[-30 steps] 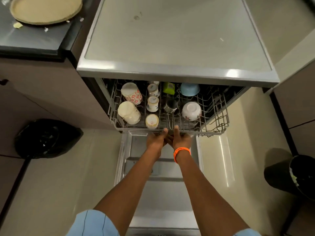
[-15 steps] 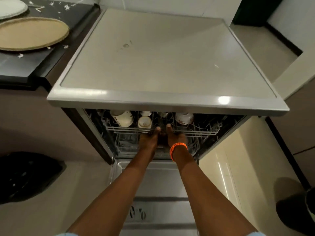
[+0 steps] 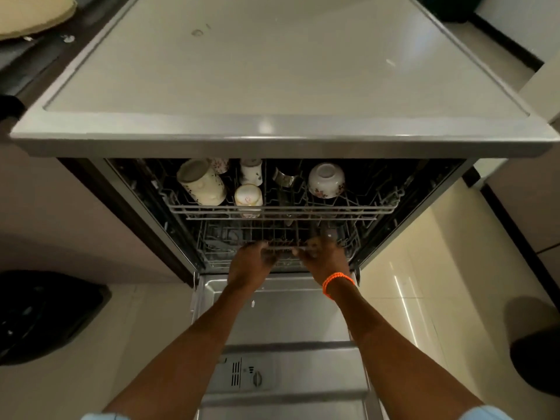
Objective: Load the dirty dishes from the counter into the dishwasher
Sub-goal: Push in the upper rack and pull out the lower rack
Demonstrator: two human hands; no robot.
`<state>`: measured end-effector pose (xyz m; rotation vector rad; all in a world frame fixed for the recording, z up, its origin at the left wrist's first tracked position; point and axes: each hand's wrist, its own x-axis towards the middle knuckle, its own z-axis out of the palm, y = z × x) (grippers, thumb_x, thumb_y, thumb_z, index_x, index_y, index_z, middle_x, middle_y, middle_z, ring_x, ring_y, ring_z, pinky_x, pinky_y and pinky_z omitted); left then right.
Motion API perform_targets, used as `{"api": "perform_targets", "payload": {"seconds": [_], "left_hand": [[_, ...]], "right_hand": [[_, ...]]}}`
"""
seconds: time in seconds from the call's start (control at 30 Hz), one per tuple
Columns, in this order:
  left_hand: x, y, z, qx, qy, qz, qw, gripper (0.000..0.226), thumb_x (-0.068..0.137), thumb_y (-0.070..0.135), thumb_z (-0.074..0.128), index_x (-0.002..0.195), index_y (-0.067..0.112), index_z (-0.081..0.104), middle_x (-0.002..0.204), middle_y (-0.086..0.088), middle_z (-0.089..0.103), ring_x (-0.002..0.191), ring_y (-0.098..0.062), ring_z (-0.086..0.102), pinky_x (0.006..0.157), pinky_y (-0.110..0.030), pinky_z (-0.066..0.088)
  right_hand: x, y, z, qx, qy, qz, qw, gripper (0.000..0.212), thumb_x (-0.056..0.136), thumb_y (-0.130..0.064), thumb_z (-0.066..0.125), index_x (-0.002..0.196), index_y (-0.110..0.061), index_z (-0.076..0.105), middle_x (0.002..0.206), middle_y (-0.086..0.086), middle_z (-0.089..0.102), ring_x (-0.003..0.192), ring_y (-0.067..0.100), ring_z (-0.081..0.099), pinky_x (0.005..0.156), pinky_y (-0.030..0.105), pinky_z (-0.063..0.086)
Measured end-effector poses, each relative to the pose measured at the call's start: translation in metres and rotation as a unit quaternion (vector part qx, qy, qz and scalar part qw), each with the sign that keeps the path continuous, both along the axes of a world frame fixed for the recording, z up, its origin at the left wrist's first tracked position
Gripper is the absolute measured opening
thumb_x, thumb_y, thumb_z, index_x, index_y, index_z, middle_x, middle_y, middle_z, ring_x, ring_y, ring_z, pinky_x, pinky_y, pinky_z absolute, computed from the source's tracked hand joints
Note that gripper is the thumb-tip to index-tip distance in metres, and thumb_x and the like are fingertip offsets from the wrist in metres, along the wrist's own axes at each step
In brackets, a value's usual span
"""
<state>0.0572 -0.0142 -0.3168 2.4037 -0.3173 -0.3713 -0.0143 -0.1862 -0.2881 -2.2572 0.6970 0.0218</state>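
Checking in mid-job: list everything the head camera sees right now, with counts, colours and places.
dishwasher: one, steel grey, centre, open
door: one, steel, folded down under the arms
upper rack: one, wire, pushed in
lower rack: one, wire, below the upper
cups: about four, white or cream, upper rack left
steel cup: one, upper rack middle
bowl: one, white floral, upside down, upper rack right
tray: one, tan, counter top left
bin bag: one, black, floor left
wristband: one, orange, right wrist
left hand: grips lower rack's front
right hand: grips lower rack's front
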Motion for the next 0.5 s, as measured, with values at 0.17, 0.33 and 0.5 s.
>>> {"api": "perform_targets", "payload": {"seconds": [0.17,0.33,0.5], "left_hand": [[0.016,-0.003,-0.048,0.184,-0.077,-0.135,0.970,0.092,0.083,0.039,0.079,0.158,0.022,0.028,0.160,-0.004,0.036,0.146,-0.025,0.034,0.118,-0.040,0.036],[0.030,-0.026,-0.086,0.222,-0.088,-0.197,0.951,0.106,0.076,0.047,0.083,0.159,0.022,0.022,0.162,-0.004,0.031,0.148,-0.027,0.030,0.121,-0.041,0.028],[0.010,-0.023,-0.098,0.209,-0.110,-0.163,0.958,0.090,0.075,0.041,0.084,0.149,0.023,0.036,0.150,-0.003,0.045,0.140,-0.027,0.037,0.111,-0.041,0.039]], "right_hand": [[0.015,-0.002,-0.054,-0.136,0.131,0.160,0.969,0.087,0.088,-0.046,0.069,0.158,-0.026,0.021,0.165,0.003,0.021,0.149,0.030,0.025,0.119,0.043,0.031],[0.051,0.012,-0.102,-0.180,0.157,0.219,0.946,0.100,0.087,-0.044,0.071,0.160,-0.022,0.006,0.167,0.005,0.007,0.153,0.033,0.007,0.125,0.042,0.016],[0.029,0.026,-0.114,-0.201,0.113,0.189,0.955,0.088,0.087,-0.036,0.072,0.156,-0.018,0.020,0.162,0.010,0.023,0.149,0.034,0.019,0.124,0.040,0.018]]}}
